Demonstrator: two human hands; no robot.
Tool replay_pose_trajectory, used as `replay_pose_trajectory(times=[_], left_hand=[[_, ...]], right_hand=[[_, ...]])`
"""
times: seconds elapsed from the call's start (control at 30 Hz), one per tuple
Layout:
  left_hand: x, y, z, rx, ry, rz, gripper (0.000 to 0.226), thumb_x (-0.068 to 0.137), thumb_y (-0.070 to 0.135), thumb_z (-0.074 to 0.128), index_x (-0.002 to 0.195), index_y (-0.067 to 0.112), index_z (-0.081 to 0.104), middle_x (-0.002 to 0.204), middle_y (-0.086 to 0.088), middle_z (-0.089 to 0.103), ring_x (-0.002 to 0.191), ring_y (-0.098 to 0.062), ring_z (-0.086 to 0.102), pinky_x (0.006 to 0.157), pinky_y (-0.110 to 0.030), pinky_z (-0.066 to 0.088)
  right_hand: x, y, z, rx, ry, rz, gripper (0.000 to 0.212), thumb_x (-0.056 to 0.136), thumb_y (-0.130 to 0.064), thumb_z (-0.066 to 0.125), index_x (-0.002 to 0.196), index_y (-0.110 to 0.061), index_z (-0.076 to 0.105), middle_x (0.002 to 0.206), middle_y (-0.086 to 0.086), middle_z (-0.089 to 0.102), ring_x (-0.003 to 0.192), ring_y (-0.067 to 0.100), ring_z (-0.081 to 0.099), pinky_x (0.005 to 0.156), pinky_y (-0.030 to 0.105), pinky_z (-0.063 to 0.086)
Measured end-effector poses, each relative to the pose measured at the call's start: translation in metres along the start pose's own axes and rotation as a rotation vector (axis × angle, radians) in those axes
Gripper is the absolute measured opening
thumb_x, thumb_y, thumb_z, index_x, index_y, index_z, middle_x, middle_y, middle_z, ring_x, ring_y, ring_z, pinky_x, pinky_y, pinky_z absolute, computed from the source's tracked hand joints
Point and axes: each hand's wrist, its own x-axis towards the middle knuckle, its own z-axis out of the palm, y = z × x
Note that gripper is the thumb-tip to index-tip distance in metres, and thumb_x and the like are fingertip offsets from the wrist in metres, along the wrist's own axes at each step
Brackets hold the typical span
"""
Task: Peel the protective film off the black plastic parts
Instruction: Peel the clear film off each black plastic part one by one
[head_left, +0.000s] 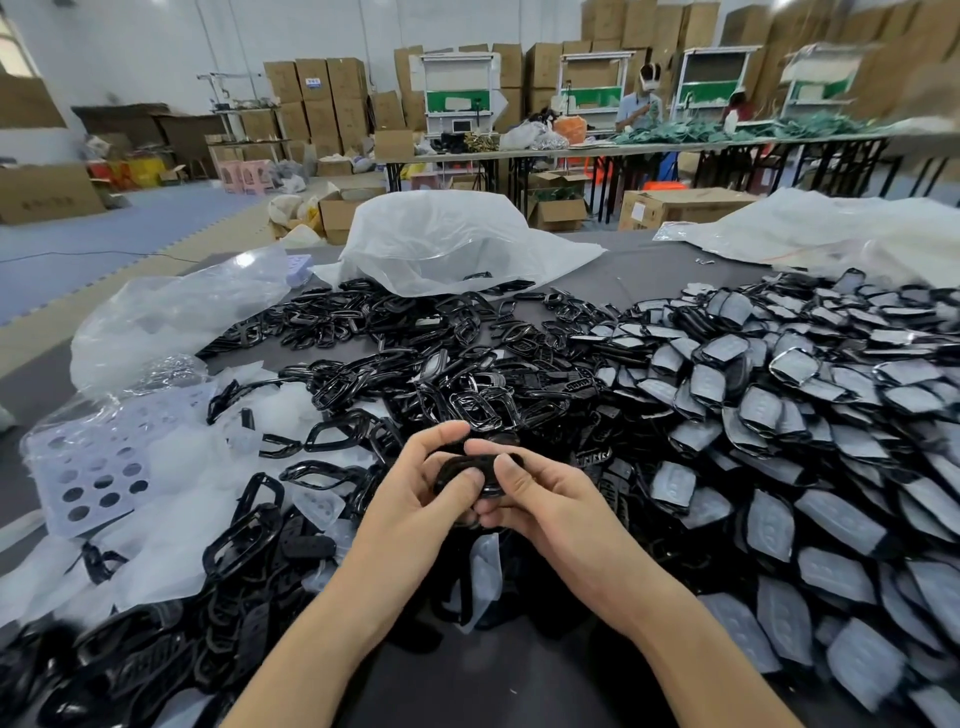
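While my left hand and right hand both pinch one black plastic part, I judge it light, stiff and glossy enough to slip. I would grip it by the rim and pick at the film's edge with a nail; the film should be thin and limp. Each hand is clamped on one end, thumb on top and fingers curled beneath, with the thumbs nearly meeting. I cannot tell whether this piece carries film. It sits above the desk, just in front of me. Beyond it lie bare black frames. To the right is a heap of film-covered parts, and to the left are loose film sheets.
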Motion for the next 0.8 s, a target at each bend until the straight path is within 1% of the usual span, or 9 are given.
replay_pose_trajectory(times=[0.07, 0.13, 0.17, 0.27, 0.33, 0.43, 0.53, 0.63, 0.8], left_hand=[[0.0, 0.001, -0.002, 0.002, -0.045, -0.032, 0.035, 0.096, 0.007, 0.06, 0.115, 0.036, 0.064, 0.091, -0.009, 0.067, 0.086, -0.022, 0.063, 0.09, -0.04, 0.054], [0.001, -0.001, -0.004, 0.243, 0.037, 0.069, 0.035, 0.094, 0.013, 0.064, 0.109, 0.044, 0.063, 0.086, 0.001, 0.067, 0.078, -0.01, 0.061, 0.078, -0.026, 0.053], [0.001, -0.003, -0.005, 0.404, 0.1, 0.138, 0.035, 0.092, 0.017, 0.066, 0.108, 0.048, 0.061, 0.085, 0.008, 0.066, 0.073, -0.001, 0.059, 0.071, -0.016, 0.048], [-0.002, -0.004, 0.0, 0.645, 0.199, 0.252, 0.033, 0.091, 0.022, 0.067, 0.107, 0.05, 0.061, 0.092, 0.034, 0.064, 0.081, 0.01, 0.061, 0.071, -0.001, 0.04], [-0.002, -0.005, 0.0, 0.712, 0.222, 0.273, 0.031, 0.095, 0.024, 0.062, 0.114, 0.049, 0.058, 0.095, 0.036, 0.064, 0.085, 0.012, 0.061, 0.071, -0.002, 0.04], [-0.002, -0.004, -0.009, 0.819, 0.241, 0.328, 0.022, 0.099, 0.033, 0.053, 0.117, 0.046, 0.053, 0.098, 0.031, 0.062, 0.086, 0.005, 0.06, 0.071, -0.012, 0.045], [-0.003, -0.001, -0.018, 0.925, 0.168, 0.333, 0.014, 0.096, 0.044, 0.048, 0.109, 0.045, 0.055, 0.095, 0.028, 0.061, 0.087, 0.004, 0.059, 0.07, -0.019, 0.047], [-0.004, 0.001, -0.022, 1.013, 0.033, 0.307, 0.012, 0.095, 0.043, 0.049, 0.103, 0.042, 0.058, 0.091, 0.026, 0.063, 0.089, 0.001, 0.06, 0.073, -0.024, 0.05], [-0.008, 0.0, -0.022, 1.078, -0.216, 0.301, 0.014, 0.092, 0.046, 0.051, 0.097, 0.04, 0.063, 0.09, 0.022, 0.059, 0.092, -0.001, 0.052, 0.083, -0.018, 0.04]], right_hand=[[-0.002, -0.002, 0.0, -0.077, -0.011, -0.013, 0.032, 0.093, -0.026, 0.057, 0.12, -0.017, 0.071, 0.102, 0.005, 0.076, 0.083, 0.016, 0.068, 0.076, 0.021, 0.055], [-0.002, -0.003, 0.0, -0.197, 0.018, -0.044, 0.025, 0.098, -0.018, 0.057, 0.118, -0.019, 0.072, 0.094, 0.001, 0.075, 0.082, 0.012, 0.069, 0.076, 0.021, 0.055], [-0.002, -0.002, 0.0, -0.263, 0.047, -0.064, 0.024, 0.099, -0.013, 0.057, 0.115, -0.021, 0.073, 0.089, -0.001, 0.075, 0.08, 0.01, 0.069, 0.075, 0.02, 0.055], [0.0, 0.0, -0.002, -0.385, 0.116, -0.113, 0.025, 0.098, -0.008, 0.06, 0.107, -0.026, 0.076, 0.084, -0.003, 0.076, 0.076, 0.009, 0.07, 0.071, 0.02, 0.055], [0.001, 0.001, -0.004, -0.416, 0.155, -0.147, 0.025, 0.098, -0.011, 0.062, 0.104, -0.031, 0.076, 0.084, -0.001, 0.076, 0.075, 0.011, 0.071, 0.071, 0.02, 0.055], [0.003, 0.003, -0.011, -0.43, 0.283, -0.201, 0.024, 0.098, -0.016, 0.062, 0.1, -0.036, 0.075, 0.08, -0.001, 0.076, 0.073, 0.011, 0.072, 0.07, 0.02, 0.056], [0.006, 0.006, -0.019, -0.431, 0.42, -0.223, 0.02, 0.098, -0.022, 0.062, 0.1, -0.039, 0.073, 0.077, -0.002, 0.075, 0.071, 0.01, 0.071, 0.071, 0.024, 0.057], [0.007, 0.007, -0.022, -0.423, 0.494, -0.246, 0.019, 0.099, -0.026, 0.061, 0.099, -0.042, 0.072, 0.076, -0.003, 0.075, 0.07, 0.008, 0.071, 0.069, 0.021, 0.056], [0.007, 0.007, -0.022, -0.413, 0.516, -0.251, 0.018, 0.099, -0.026, 0.06, 0.098, -0.04, 0.072, 0.074, -0.007, 0.074, 0.069, 0.008, 0.07, 0.069, 0.024, 0.056]])
